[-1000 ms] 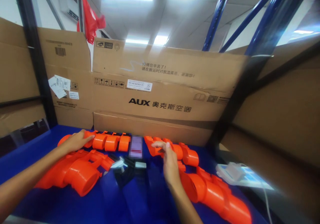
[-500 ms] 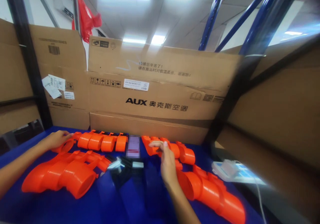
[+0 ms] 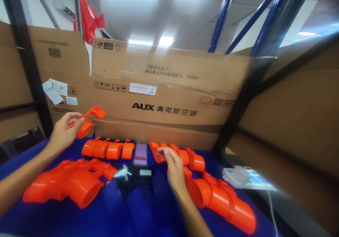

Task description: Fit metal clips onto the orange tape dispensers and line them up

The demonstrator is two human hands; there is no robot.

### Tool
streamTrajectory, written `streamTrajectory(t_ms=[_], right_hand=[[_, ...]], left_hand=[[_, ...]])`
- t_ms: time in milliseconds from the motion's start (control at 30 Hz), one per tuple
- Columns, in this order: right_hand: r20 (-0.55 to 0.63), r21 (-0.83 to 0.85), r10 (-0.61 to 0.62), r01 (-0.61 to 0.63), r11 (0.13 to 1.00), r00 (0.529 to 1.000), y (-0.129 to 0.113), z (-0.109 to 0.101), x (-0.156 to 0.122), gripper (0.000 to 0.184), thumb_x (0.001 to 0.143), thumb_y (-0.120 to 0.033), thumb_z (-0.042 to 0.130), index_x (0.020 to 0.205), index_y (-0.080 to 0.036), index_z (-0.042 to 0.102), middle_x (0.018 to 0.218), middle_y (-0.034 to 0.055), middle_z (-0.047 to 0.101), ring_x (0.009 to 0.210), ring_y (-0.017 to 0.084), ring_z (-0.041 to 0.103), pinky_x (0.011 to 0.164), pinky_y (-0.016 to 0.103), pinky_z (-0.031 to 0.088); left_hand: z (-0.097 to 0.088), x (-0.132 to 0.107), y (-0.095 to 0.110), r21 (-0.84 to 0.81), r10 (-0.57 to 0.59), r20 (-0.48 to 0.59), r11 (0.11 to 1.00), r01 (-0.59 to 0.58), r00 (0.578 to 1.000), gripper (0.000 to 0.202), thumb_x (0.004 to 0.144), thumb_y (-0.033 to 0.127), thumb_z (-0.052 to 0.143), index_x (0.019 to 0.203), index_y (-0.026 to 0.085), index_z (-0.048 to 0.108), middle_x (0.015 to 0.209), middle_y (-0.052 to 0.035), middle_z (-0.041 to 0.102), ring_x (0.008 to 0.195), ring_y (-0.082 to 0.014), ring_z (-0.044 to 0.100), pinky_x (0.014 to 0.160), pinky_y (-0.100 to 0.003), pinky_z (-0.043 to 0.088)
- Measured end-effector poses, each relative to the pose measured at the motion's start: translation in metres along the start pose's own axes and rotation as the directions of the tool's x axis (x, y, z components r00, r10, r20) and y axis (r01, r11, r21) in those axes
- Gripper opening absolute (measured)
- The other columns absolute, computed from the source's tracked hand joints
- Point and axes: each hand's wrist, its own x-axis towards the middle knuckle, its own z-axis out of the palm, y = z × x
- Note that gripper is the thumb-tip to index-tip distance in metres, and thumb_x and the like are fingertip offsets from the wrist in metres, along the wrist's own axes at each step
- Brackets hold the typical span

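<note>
My left hand [image 3: 66, 129] is raised over the far left of the blue surface. Its thumb and fingers pinch an orange plastic ring-shaped part with a flat arm [image 3: 86, 126]. My right hand [image 3: 172, 164] has its fingers curled in front of the back right row of orange parts [image 3: 182, 156]; whether anything is between the fingertips is hidden. Below my left hand lies a large group of curved orange pieces [image 3: 84, 189]. Another row of orange ring parts [image 3: 113, 150] stands at the back left. More orange cylindrical pieces [image 3: 219, 201] lie right of my right forearm.
A blurred-out phone-like rectangle [image 3: 140, 154] stands between the two back rows. Black and silver pieces [image 3: 132, 173] lie mid-surface on the blue covering [image 3: 137, 216]. Cardboard [image 3: 164, 96] walls the back. A white power strip with a plug [image 3: 243, 177] and cable is at right.
My left hand has lifted an orange ring part from the back left row and moved it up. My right hand's fingers, stretched out before, are now curled at the back right row.
</note>
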Motion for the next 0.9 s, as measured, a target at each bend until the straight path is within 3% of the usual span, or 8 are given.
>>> streamTrajectory(t_ms=[100,233,333,400,533,633,767,900], right_hand=[[0.16,0.048,0.027,-0.035,0.998,0.987,0.0,0.005,-0.005,0.032,0.093,-0.048,0.056,0.107,-0.021,0.066,0.07,-0.0002,0.062,0.068,0.018,0.058,0.066,0.029,0.045],[0.261,0.133,0.093,-0.131,0.982,0.961,0.003,0.011,-0.009,0.044,0.093,-0.052,0.054,0.127,-0.023,0.051,0.07,-0.0025,0.062,0.053,0.013,0.049,0.052,0.025,0.039],[0.183,0.188,0.172,-0.206,0.96,0.968,0.009,0.009,-0.006,0.038,0.093,-0.057,0.051,0.108,-0.022,0.054,0.067,-0.0024,0.061,0.048,0.012,0.045,0.046,0.024,0.035],[0.156,0.215,0.204,-0.235,0.948,0.966,0.012,0.005,-0.002,0.035,0.091,-0.057,0.054,0.094,-0.022,0.053,0.063,-0.0026,0.059,0.049,0.013,0.048,0.045,0.023,0.034],[0.194,0.253,0.242,-0.286,0.924,0.951,0.014,0.002,0.001,0.036,0.091,-0.057,0.055,0.084,-0.022,0.052,0.058,-0.0024,0.058,0.05,0.013,0.049,0.046,0.024,0.035],[0.234,0.237,0.25,-0.304,0.923,0.94,0.014,0.006,-0.001,0.041,0.094,-0.061,0.046,0.08,-0.022,0.053,0.059,-0.002,0.057,0.051,0.015,0.05,0.05,0.026,0.039],[0.161,0.045,0.172,-0.181,0.982,0.972,0.014,0.01,-0.005,0.041,0.097,-0.06,0.04,0.085,-0.024,0.056,0.071,0.0001,0.059,0.068,0.019,0.057,0.066,0.032,0.048],[0.157,-0.199,0.053,-0.021,0.98,0.986,0.011,0.0,-0.002,0.038,0.103,-0.049,0.032,0.091,-0.024,0.057,0.079,0.0014,0.057,0.074,0.02,0.054,0.071,0.033,0.045]], left_hand=[[0.044,-0.049,0.053,-0.465,0.025,0.13,0.885,0.039,0.991,0.036,0.083,0.041,0.071,0.11,0.02,0.061,0.078,0.0009,0.065,0.066,-0.0145,0.058,0.061,-0.023,0.045],[0.103,-0.131,0.09,-0.632,-0.019,0.381,0.724,0.276,0.924,0.028,0.079,0.04,0.075,0.102,0.027,0.064,0.07,0.0019,0.06,0.058,-0.0144,0.054,0.057,-0.024,0.044],[0.129,-0.17,0.095,-0.614,0.032,0.594,0.664,0.427,0.804,0.03,0.081,0.04,0.073,0.108,0.03,0.064,0.068,0.0018,0.057,0.058,-0.0153,0.053,0.057,-0.026,0.043],[0.137,-0.177,0.092,-0.584,0.059,0.653,0.675,0.451,0.755,0.035,0.08,0.038,0.075,0.113,0.031,0.063,0.066,0.0033,0.054,0.059,-0.0154,0.051,0.059,-0.027,0.042],[0.148,-0.163,0.086,-0.572,0.03,0.605,0.711,0.409,0.795,0.037,0.079,0.039,0.075,0.115,0.03,0.068,0.083,-0.0012,0.061,0.072,-0.018,0.056,0.068,-0.029,0.045],[0.161,-0.155,0.088,-0.59,0.069,0.638,0.684,0.429,0.767,0.032,0.08,0.044,0.073,0.108,0.027,0.073,0.104,-0.0063,0.065,0.086,-0.0218,0.061,0.075,-0.031,0.047],[0.176,-0.159,0.087,-0.587,0.105,0.682,0.668,0.456,0.724,0.028,0.082,0.05,0.07,0.086,0.023,0.075,0.078,-0.0046,0.067,0.068,-0.0197,0.061,0.064,-0.03,0.045],[0.174,-0.154,0.072,-0.603,-0.035,0.613,0.625,0.496,0.79,0.029,0.078,0.05,0.073,0.087,0.022,0.072,0.061,0.0,0.063,0.053,-0.0152,0.056,0.053,-0.026,0.041]])
